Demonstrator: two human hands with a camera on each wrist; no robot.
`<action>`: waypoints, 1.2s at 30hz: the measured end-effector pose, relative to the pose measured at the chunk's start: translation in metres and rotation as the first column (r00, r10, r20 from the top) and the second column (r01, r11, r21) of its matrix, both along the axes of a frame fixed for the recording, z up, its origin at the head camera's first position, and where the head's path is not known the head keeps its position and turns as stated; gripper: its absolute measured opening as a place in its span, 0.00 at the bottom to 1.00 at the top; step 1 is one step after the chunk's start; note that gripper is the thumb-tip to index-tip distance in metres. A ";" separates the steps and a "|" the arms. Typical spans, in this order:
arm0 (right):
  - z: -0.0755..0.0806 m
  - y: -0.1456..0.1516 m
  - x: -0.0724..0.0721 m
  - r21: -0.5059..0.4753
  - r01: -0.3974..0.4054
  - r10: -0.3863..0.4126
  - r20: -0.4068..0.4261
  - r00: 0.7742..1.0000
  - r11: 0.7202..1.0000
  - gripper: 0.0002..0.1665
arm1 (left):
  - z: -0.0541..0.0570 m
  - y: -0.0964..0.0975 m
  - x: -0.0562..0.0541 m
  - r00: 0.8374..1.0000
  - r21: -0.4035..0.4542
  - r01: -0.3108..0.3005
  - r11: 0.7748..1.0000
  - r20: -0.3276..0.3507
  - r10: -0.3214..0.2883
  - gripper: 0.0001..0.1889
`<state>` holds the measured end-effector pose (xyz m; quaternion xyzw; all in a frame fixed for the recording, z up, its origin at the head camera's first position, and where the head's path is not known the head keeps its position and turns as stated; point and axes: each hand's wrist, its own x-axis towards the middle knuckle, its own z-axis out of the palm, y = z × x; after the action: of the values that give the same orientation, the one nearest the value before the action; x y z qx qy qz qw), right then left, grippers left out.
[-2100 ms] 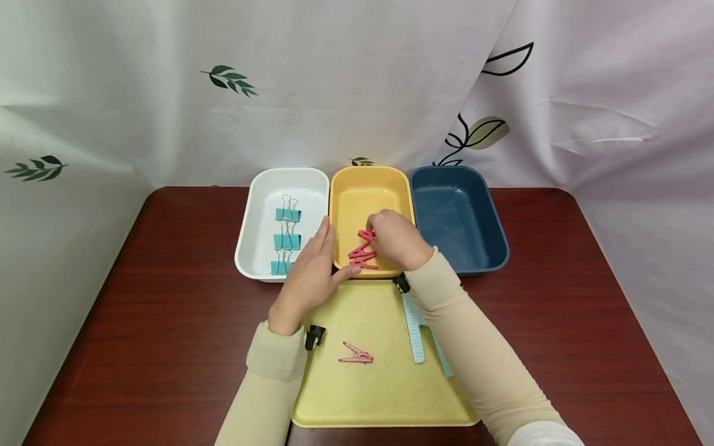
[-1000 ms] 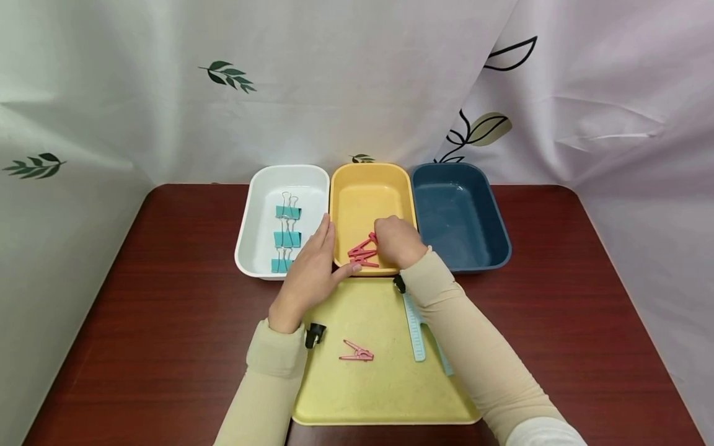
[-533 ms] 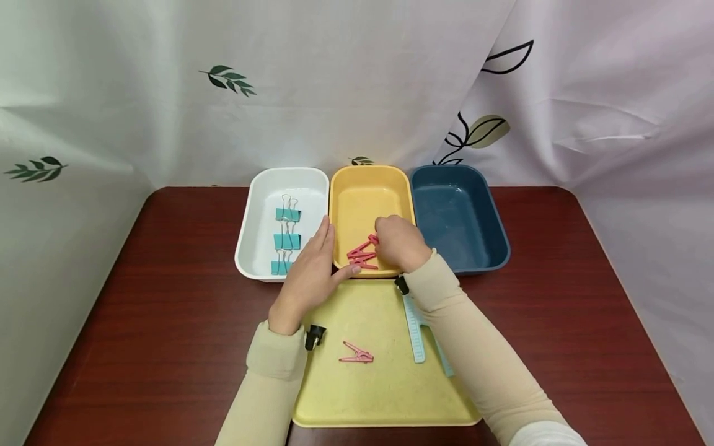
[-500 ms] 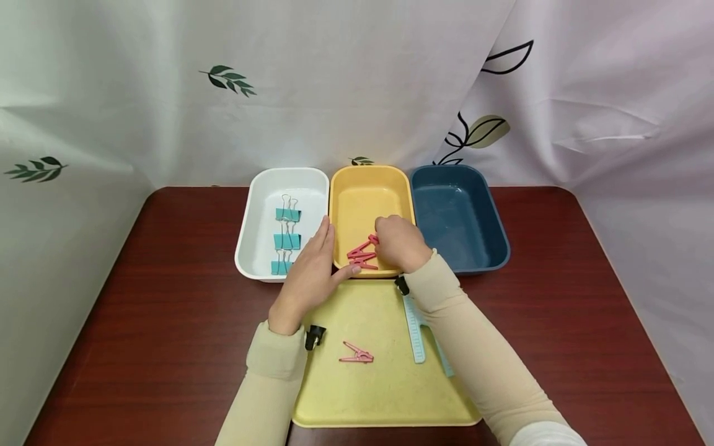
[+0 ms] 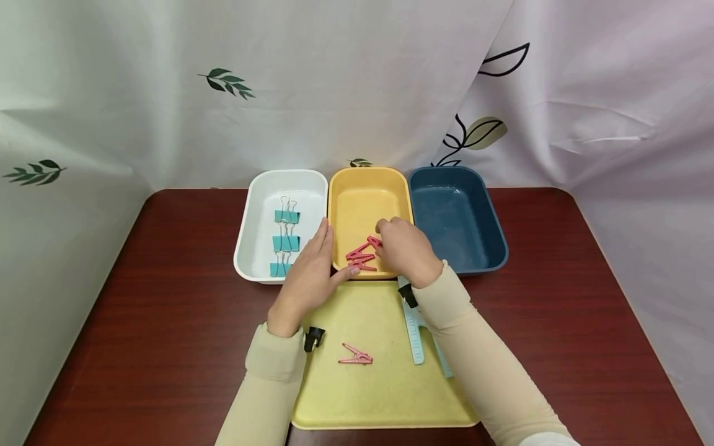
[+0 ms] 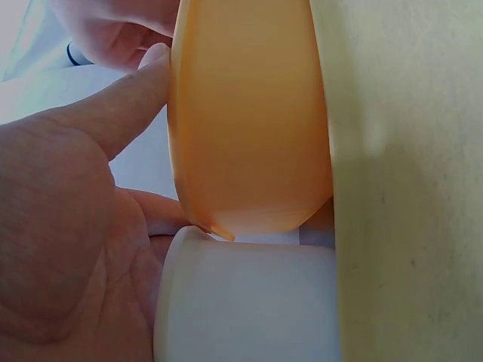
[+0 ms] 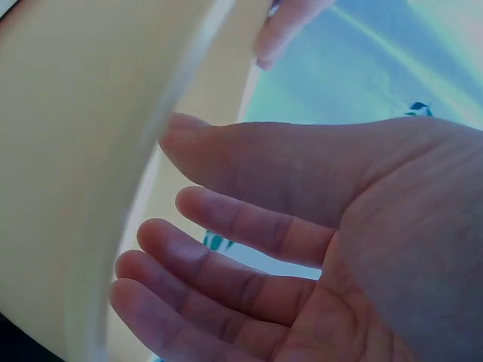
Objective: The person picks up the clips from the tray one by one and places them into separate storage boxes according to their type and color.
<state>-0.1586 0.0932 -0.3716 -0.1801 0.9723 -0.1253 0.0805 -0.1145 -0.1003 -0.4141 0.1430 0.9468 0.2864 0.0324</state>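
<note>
In the head view, several pink clothespins (image 5: pixel 361 254) lie in a zigzag row near the front of the yellow bin (image 5: pixel 370 181). My right hand (image 5: pixel 408 249) is over the bin's right side, beside the farthest clothespin and partly covering it. The right wrist view shows the thumb and fingers (image 7: pixel 219 260) apart and loosely bent, with nothing between them. My left hand (image 5: pixel 309 272) rests with straight fingers along the adjoining rims of the white bin (image 5: pixel 243 244) and the yellow bin. Its thumb touches the yellow rim in the left wrist view.
Several teal binder clips (image 5: pixel 286 243) stand in a column in the white bin. A dark blue bin (image 5: pixel 454 214) is at the right. On the yellow-green tray (image 5: pixel 385 396) lie one pink clothespin (image 5: pixel 357 355) and light-blue plastic pieces (image 5: pixel 414 334), partly under my right arm.
My right hand lowered the farthest clothespin toward the nearer ones, then let it go and drew slightly back to the right. My left hand stayed in place.
</note>
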 end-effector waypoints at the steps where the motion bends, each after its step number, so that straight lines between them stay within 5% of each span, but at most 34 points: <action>1: 0.001 0.001 0.002 -0.008 -0.001 0.001 -0.007 1.000 1.000 0.20 | 0.000 0.000 0.000 1.000 -0.002 -0.001 1.000 0.001 0.001 0.52; 26: 0.009 0.008 0.049 -0.100 0.002 -0.007 -0.049 0.999 0.995 0.25 | -0.002 0.000 0.000 1.000 0.010 -0.018 1.000 0.008 0.018 0.51; 36: 0.004 0.010 0.057 -0.131 -0.019 0.009 -0.080 0.997 0.991 0.23 | -0.004 -0.001 -0.001 1.000 0.011 -0.016 1.000 0.002 0.016 0.50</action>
<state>-0.1015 0.1035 -0.3678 -0.1966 0.9631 -0.1812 0.0308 -0.1153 -0.1010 -0.4179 0.1353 0.9463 0.2921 0.0300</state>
